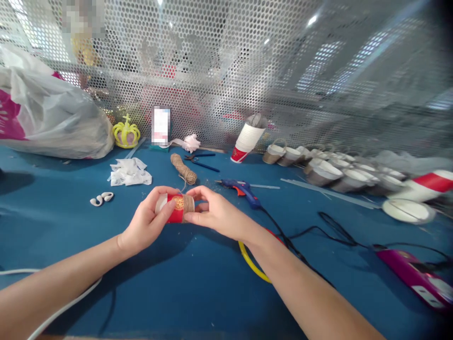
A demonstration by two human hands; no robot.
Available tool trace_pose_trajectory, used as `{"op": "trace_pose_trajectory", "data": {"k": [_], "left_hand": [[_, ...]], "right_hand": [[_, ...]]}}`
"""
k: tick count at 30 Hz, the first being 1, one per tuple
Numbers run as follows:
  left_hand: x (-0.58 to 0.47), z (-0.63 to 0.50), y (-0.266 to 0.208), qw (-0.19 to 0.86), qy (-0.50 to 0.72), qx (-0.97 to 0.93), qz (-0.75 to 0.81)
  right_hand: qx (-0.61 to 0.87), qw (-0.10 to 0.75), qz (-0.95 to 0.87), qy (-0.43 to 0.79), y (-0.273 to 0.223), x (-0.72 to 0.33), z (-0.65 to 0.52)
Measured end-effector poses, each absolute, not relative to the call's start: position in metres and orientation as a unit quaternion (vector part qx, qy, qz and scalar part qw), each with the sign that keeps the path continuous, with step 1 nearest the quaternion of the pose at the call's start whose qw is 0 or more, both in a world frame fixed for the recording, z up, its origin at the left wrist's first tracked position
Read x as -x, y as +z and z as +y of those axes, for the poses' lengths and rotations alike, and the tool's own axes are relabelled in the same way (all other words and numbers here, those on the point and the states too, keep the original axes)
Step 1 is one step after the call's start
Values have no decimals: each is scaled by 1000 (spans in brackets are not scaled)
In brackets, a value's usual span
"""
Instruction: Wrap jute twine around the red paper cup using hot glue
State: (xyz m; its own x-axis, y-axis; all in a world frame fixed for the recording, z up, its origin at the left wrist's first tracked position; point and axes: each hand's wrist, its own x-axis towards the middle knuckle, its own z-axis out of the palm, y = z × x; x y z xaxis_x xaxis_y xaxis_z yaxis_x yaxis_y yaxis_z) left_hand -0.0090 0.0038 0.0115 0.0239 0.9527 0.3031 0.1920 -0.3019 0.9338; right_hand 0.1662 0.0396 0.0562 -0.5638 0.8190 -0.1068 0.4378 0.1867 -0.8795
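Note:
My left hand (145, 219) is closed round the base half of a red and white paper cup (174, 208) with a gold emblem, held on its side above the table. Brown twine (188, 204) is wound round the cup's right end. My right hand (212, 210) has its thumb and fingers closed on that wound end. A strand runs up from the cup to a skein of twine (183, 169) lying just beyond. Right of the skein lies a blue glue gun (242, 190) with an orange trigger.
Blue-handled pliers (201, 162), white wipes (130, 172) and white earbuds (102, 198) lie about. A cup stack (248, 137) and several twine-wrapped cups (322, 171) stand right. A yellow ring (253, 264) lies under my right forearm; cables lead towards a purple power strip (414, 274). A plastic bag (56, 115) sits left.

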Motion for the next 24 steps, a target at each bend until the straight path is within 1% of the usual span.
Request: {"op": "trace_pose_trajectory", "data": {"k": [2, 4, 6, 8, 11, 13, 16, 20, 24], "left_hand": [[9, 4, 13, 423, 531, -585, 445], [9, 7, 16, 511, 530, -528, 423], [9, 10, 17, 586, 505, -479, 415], [9, 13, 18, 623, 479, -451, 424], [9, 13, 16, 613, 488, -455, 423], [9, 12, 14, 607, 489, -479, 405], [9, 8, 13, 598, 481, -512, 386], [9, 6, 15, 602, 480, -515, 377], [10, 6, 18, 612, 488, -507, 361]], "right_hand": [[432, 188, -758, 451, 61, -168, 38], [441, 176, -777, 414, 64, -170, 35], [438, 164, -792, 392, 63, -172, 33], [422, 149, -804, 392, 61, -174, 37], [452, 132, -811, 347, 57, -175, 59], [520, 141, -806, 246, 54, -173, 81], [547, 140, -809, 166, 48, -164, 112], [554, 113, -814, 135, 38, -145, 142], [567, 114, -801, 157, 36, -135, 170]]}}
